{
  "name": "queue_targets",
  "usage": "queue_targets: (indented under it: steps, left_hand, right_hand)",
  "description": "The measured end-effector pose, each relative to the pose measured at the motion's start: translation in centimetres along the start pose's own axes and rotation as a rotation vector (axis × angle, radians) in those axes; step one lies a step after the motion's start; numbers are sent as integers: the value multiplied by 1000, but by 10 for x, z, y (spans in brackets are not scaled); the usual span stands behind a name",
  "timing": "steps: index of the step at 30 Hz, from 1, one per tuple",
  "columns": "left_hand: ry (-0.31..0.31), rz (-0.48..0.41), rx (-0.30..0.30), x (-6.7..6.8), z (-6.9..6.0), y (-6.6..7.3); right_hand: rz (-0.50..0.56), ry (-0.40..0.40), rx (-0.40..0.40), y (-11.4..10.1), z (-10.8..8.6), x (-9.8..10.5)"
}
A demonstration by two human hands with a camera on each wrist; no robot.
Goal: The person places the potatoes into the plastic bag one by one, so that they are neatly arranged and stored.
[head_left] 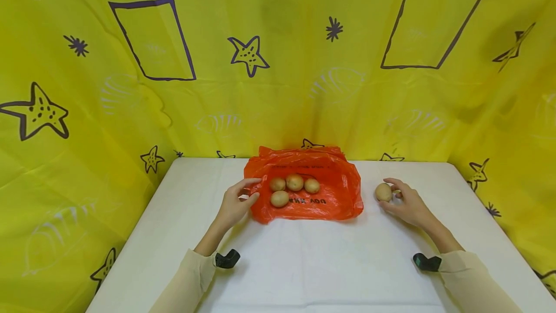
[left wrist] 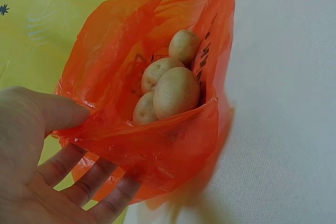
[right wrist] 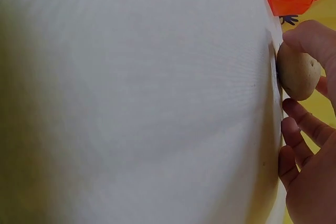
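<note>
A red plastic bag [head_left: 340, 199] lies on the table with its mouth spread, and several potatoes [head_left: 295, 182] sit inside it. At the bag's left edge, my left hand [head_left: 233, 206] holds the rim; in the left wrist view the thumb [left wrist: 65, 114] is on the near side and the other fingers pass behind the plastic. To the right of the bag, my right hand [head_left: 409, 205] grips a single potato [head_left: 383, 192] between thumb and fingers, close to the tabletop. The right wrist view shows this potato [right wrist: 298, 72] low beside the white surface.
The table has a white cover [head_left: 304, 264]. A yellow curtain [head_left: 282, 100] with starfish and fish drawings surrounds its back and sides, close behind the bag. A black device [head_left: 227, 258] is on the left wrist and another black device [head_left: 427, 262] on the right.
</note>
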State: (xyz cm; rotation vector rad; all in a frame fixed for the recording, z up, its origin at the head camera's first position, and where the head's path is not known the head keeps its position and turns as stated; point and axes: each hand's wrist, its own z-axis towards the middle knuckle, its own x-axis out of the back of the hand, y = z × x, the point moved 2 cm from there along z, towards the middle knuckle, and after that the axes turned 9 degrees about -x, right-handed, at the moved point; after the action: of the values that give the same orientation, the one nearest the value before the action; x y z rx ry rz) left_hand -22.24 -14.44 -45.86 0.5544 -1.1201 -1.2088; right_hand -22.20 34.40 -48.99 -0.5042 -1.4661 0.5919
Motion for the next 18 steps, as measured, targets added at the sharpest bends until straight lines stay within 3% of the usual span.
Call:
queue_targets:
  steps: [18]
  left_hand:
    - [-5, 5, -8, 0, 0, -1]
  right_hand:
    - [1, -25, -46, 0, -1, 0]
